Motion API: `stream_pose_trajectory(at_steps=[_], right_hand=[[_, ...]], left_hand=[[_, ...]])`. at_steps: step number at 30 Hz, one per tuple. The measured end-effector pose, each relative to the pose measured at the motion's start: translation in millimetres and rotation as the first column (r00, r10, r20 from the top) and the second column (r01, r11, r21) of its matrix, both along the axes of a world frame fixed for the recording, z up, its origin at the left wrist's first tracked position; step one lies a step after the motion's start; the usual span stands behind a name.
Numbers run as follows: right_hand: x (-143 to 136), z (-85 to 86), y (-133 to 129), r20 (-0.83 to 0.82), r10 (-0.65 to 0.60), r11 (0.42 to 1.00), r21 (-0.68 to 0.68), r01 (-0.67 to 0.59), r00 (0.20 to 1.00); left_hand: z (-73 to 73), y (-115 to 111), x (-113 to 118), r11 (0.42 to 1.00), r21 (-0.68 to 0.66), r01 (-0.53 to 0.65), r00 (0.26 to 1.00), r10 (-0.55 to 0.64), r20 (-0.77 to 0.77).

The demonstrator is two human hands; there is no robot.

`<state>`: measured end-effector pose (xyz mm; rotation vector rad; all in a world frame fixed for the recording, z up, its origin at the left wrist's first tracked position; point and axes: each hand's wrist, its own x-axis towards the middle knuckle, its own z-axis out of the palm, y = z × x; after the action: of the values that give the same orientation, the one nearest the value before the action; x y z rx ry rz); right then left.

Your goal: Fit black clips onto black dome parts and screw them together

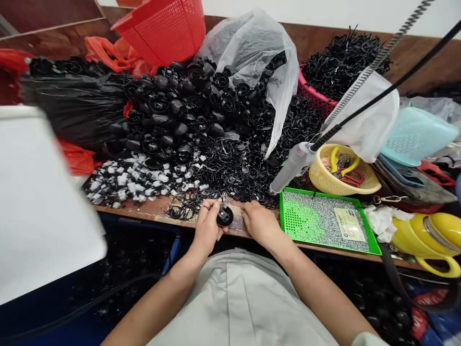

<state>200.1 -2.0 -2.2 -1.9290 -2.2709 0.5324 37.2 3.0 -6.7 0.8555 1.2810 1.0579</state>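
My left hand (208, 222) is closed around a round black plastic part (225, 217), with its disc-shaped face turned up near the bench's front edge. Beside it, my right hand (260, 222) rests at the bench edge with its fingers curled down; the fingertips are partly hidden, so what they touch does not show. Just behind the hands lies a heap of small black plastic pieces (237, 166). Black wires or rings (182, 207) lie loose to the left of my left hand. A grey electric screwdriver (292, 166) hangs from a coil spring on the right.
A green tray (283, 216) of small screws carries a card (349, 224). Behind it stands a yellow basket (320, 180) with pliers. White-and-black pieces (126, 180), black housings (180, 105) and a red basket (165, 33) fill the back left. A yellow bottle (414, 235) lies far right.
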Motion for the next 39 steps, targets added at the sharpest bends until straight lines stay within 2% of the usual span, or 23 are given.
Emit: stream_pose_trajectory(at_steps=[3,7,9,13,15,18,21,24,27,29,31,33,36,39], right_hand=[[-4,-8.4,-1,-0.002,0.047,0.998,0.038,-0.047,0.999],[3,-16.5,-11,-0.206,0.165,0.985,0.084,-0.15,0.964],[7,-17.7,-15,-0.256,0.118,0.991,0.095,-0.097,0.959],[4,-18.5,-15,-0.158,0.007,0.991,0.134,0.015,0.987],[0,-21.0,-15,-0.166,0.025,0.991,0.132,-0.003,0.986],[-2,-26.8,-16,-0.296,0.086,0.988,0.147,-0.044,0.951],[-3,-28.1,-15,-0.366,0.09,0.983,0.183,-0.023,0.926],[-13,-19.7,0,-0.296,0.042,0.983,0.183,0.014,0.954],[-33,-6.7,30,-0.041,-0.051,0.987,0.152,0.057,0.998],[-45,2.1,49,0.145,-0.065,0.993,0.104,0.05,0.987],[-48,12.1,61,0.226,-0.048,0.996,0.078,0.031,0.973],[-42,24.7,65,0.229,-0.046,0.994,0.107,0.022,0.972],[-20,45.4,63,0.206,-0.097,0.971,0.234,0.047,0.974],[1,54.4,59,0.09,-0.143,0.931,0.349,0.103,0.986]], left_hand=[[9.5,-1,-13,0.991,-0.123,0.054,0.993,-0.041,0.108],[18.4,-5,-27,0.975,-0.187,0.117,0.983,-0.088,0.159],[19.6,-7,-30,0.972,-0.194,0.133,0.979,-0.099,0.177],[17.7,-9,-36,0.968,-0.186,0.168,0.964,-0.123,0.234],[15.9,-9,-41,0.967,-0.173,0.187,0.96,-0.142,0.24],[14.1,-9,-48,0.964,-0.164,0.208,0.964,-0.173,0.203],[14.0,-11,-54,0.966,-0.168,0.199,0.972,-0.172,0.161],[14.3,-13,-56,0.968,-0.159,0.193,0.974,-0.17,0.149],[14.5,-14,-55,0.971,-0.147,0.189,0.973,-0.166,0.158],[15.0,-13,-54,0.97,-0.147,0.193,0.97,-0.166,0.177],[16.1,-12,-55,0.969,-0.146,0.2,0.965,-0.169,0.201],[17.1,-12,-56,0.967,-0.145,0.208,0.96,-0.174,0.222],[17.0,-12,-57,0.963,-0.15,0.226,0.951,-0.184,0.249],[14.8,-11,-56,0.958,-0.154,0.242,0.939,-0.192,0.286]])
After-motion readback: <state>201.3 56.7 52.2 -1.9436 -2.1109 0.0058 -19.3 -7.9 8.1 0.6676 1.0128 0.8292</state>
